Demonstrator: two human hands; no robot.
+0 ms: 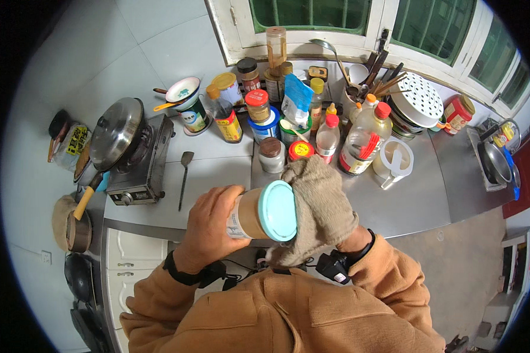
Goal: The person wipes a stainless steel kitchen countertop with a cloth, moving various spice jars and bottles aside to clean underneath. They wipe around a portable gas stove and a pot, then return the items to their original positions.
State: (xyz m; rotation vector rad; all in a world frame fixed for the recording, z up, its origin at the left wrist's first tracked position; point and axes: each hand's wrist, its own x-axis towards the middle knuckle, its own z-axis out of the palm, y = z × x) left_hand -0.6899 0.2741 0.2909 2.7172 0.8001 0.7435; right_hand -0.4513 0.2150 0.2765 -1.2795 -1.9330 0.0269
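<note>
My left hand [212, 225] grips a labelled jar [247, 216] with a pale turquoise lid [279, 211], tilted so that the lid faces right. A beige-brown cloth [324, 198] covers most of my right hand [352, 240], whose fingers are hidden under it. The cloth touches the lid's right edge and its lower end hangs down. Both hands are in front of my body at the counter's front edge. Just beyond them stand a glass jar with a brown lid [272, 156] and a red-lidded jar [301, 151].
On the left, a lidded pan [117, 132] rests on a portable gas stove [141, 167], beside a spatula [184, 176]. Seasoning bottles and tins crowd the back, including a soy sauce bottle [227, 119]. A large red-capped bottle [365, 141] and a plastic pitcher [393, 159] stand right.
</note>
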